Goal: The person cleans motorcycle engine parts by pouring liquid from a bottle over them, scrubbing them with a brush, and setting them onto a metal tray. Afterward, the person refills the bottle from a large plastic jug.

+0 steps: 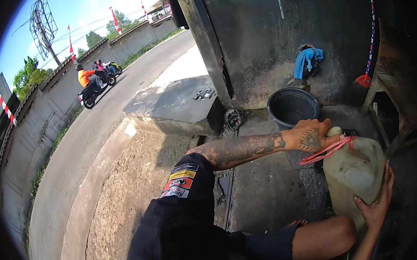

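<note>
A yellowish, dirty plastic jerrycan (354, 173) stands tilted in front of my right knee. My left hand (308, 136), at the end of the tattooed forearm, is closed at the jerrycan's top, by a pale round part (334, 132) that looks like its neck or cap. Its fingertips are partly hidden. A pink-red plastic strap (325, 153) is tied to the jerrycan and trails below my left hand. My right hand (375, 203) grips the jerrycan's lower right side, thumb and fingers spread around it.
Behind my left hand stands a black bucket (293, 107). A blue cloth (308, 61) hangs on the dark wall. A concrete block (173, 106) stands to the left, and a wooden structure (398, 78) to the right. Beyond the kerb, motorbike riders (89, 80) pass on the road.
</note>
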`<state>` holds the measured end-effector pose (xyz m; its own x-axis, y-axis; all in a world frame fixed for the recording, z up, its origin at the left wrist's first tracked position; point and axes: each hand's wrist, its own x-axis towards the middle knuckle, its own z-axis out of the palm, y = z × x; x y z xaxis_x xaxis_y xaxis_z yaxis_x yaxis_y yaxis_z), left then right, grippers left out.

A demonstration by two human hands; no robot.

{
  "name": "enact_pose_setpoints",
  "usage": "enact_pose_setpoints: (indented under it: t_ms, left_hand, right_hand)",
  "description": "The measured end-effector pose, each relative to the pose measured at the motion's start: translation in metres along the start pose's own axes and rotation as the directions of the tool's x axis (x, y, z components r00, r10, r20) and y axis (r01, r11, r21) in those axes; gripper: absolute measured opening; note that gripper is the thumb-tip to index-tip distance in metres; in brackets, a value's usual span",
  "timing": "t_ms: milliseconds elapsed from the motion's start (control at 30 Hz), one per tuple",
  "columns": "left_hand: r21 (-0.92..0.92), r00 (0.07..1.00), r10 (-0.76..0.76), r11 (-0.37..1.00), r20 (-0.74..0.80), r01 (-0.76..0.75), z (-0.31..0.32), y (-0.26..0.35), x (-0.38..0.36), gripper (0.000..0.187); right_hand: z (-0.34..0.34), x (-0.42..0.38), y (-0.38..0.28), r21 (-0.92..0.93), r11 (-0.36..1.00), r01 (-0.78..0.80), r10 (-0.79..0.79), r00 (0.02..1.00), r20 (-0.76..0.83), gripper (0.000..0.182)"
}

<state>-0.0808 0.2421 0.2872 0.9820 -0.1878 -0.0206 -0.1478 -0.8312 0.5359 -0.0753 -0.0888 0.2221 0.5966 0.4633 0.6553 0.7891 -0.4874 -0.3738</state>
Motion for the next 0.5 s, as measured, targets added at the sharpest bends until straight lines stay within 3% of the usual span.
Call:
enact_pose_setpoints:
  t_ms: [33, 100, 133, 200, 233, 300, 367, 433, 467, 500]
  left_hand:
    - [-0.003, 1.0, -0.003, 1.0, 0.002, 0.003, 0.0, -0.006, 0.001, 0.057]
    - [0.02, 0.981, 0.182, 0.983, -0.063, -0.181, 0.002, -0.018, 0.005, 0.053]
    - [0.017, 0.981, 0.185, 0.983, -0.061, -0.184, -0.003, -0.019, 0.005, 0.053]
    - [-0.098, 0.892, 0.419, 0.908, 0.167, -0.408, -0.017, -0.02, 0.0, 0.054]
    - [-0.102, 0.889, 0.426, 0.905, 0.171, -0.414, -0.018, -0.022, 0.002, 0.054]
    - [-0.108, 0.766, 0.633, 0.774, 0.109, -0.624, -0.013, -0.028, 0.003, 0.056]
    - [-0.053, 0.795, 0.586, 0.809, 0.156, -0.586, -0.022, -0.015, 0.002, 0.063]
    - [-0.042, 0.753, 0.629, 0.761, -0.195, -0.647, -0.024, -0.002, 0.006, 0.071]
    - [0.102, 0.76, 0.619, 0.784, -0.197, -0.612, -0.027, 0.013, -0.002, 0.074]
    - [0.091, 0.754, 0.627, 0.777, -0.196, -0.623, -0.023, 0.022, -0.005, 0.074]
  right_hand:
    - [0.0, 0.002, 0.0, 0.002, 1.0, -0.002, 0.002, 1.0, 0.004, 0.113]
    - [-0.002, 0.005, 0.0, -0.005, 1.0, 0.024, -0.024, 1.0, 0.021, 0.114]
    - [-0.006, 0.004, 0.003, -0.008, 1.0, 0.021, -0.021, 1.0, 0.022, 0.114]
    - [-0.017, 0.0, 0.015, 0.114, 0.993, -0.01, 0.001, 0.997, 0.075, 0.115]
    - [-0.015, -0.004, 0.021, 0.108, 0.994, -0.016, 0.008, 0.997, 0.073, 0.115]
    - [-0.007, -0.012, 0.031, 0.28, 0.959, -0.035, 0.023, 0.999, 0.044, 0.118]
    - [0.001, -0.007, 0.018, 0.294, 0.953, -0.077, 0.072, 0.997, 0.026, 0.12]
    - [0.01, 0.0, 0.011, 0.313, 0.943, -0.117, 0.124, 0.992, -0.002, 0.121]
    - [0.011, 0.002, 0.011, 0.294, 0.949, -0.11, 0.113, 0.994, 0.005, 0.123]
    - [0.011, 0.004, 0.011, 0.272, 0.957, -0.104, 0.103, 0.995, 0.019, 0.124]
